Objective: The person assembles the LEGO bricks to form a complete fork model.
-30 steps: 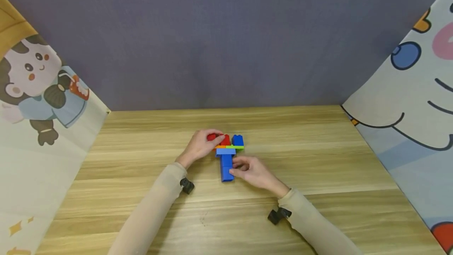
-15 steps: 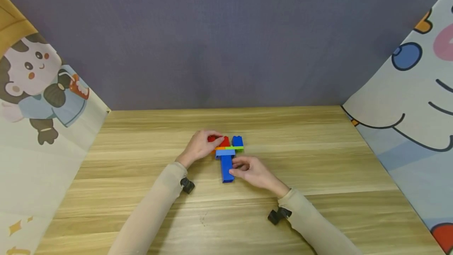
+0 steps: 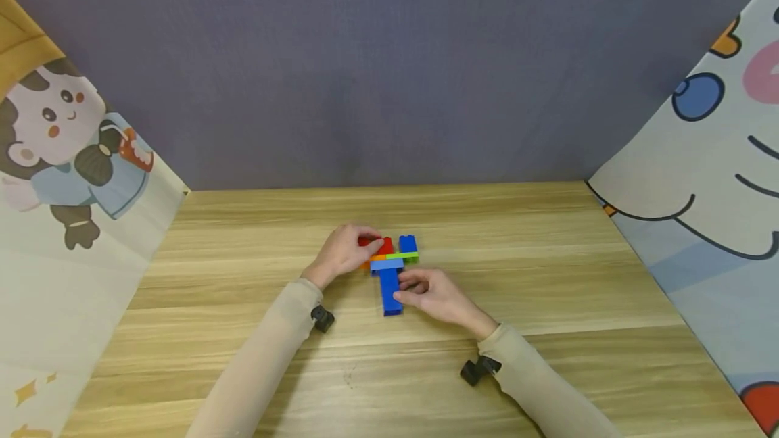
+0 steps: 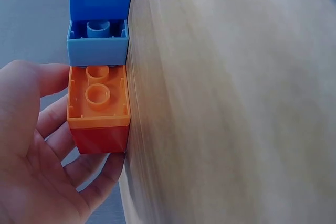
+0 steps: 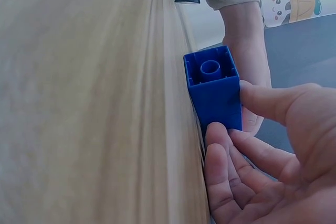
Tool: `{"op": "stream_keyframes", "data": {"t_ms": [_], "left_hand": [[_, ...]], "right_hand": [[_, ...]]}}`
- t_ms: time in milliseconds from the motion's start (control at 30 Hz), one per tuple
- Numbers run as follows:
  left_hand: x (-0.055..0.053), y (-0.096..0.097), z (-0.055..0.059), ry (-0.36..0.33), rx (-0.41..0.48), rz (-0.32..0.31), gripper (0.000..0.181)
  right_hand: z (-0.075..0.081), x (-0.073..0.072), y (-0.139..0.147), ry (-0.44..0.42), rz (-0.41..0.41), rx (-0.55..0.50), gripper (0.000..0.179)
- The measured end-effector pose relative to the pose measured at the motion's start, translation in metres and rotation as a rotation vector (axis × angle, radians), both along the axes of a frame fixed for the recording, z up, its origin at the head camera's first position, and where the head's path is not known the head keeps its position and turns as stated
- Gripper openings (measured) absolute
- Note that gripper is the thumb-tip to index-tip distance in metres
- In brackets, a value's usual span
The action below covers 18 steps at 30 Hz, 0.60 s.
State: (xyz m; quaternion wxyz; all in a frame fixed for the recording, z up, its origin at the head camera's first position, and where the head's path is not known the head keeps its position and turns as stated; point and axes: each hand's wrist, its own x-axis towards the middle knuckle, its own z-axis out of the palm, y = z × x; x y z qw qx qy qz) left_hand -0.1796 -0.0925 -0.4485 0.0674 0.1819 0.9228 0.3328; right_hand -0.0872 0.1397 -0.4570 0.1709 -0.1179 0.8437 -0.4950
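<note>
A toy brick build lies on the table between the hands. In the head view, its long blue brick stem [image 3: 391, 293] points toward the person, below a light blue brick [image 3: 386, 265]. Beyond that are orange and lime green [image 3: 403, 256] pieces, red bricks [image 3: 386, 246] and a separate blue brick [image 3: 408, 243]. My left hand [image 3: 342, 251] holds the red and orange end, thumb on top. In the left wrist view, the orange brick [image 4: 98, 94] shows its hollow underside. My right hand [image 3: 439, 296] pinches the stem, whose hollow end [image 5: 211, 68] shows in the right wrist view.
The wood-grain table [image 3: 548, 249] stretches around both arms. A grey-blue panel [image 3: 389, 86] rises at the back. Printed cartoon panels [image 3: 79, 154] stand at both sides. Small black cameras [image 3: 481, 370] sit on the wrists.
The brick build has slid a little toward the person, the stem's end now slightly lower in the head view. Both hands keep their hold, nearly still.
</note>
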Motion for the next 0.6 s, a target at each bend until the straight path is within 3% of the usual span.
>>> {"op": "stream_keyframes", "data": {"t_ms": [167,333,600], "left_hand": [[-0.001,-0.005,0.002,-0.013,-0.005,-0.008,0.037],[0.0,-0.021,0.007,-0.025,0.039,0.025,0.039],[0.013,-0.046,0.021,0.027,0.134,0.075,0.037]], "right_hand": [[0.0,-0.002,-0.002,-0.003,0.003,0.003,0.044],[0.001,-0.003,-0.002,0.012,0.004,-0.003,0.042],[0.006,-0.002,0.011,0.054,-0.119,-0.069,0.03]]}}
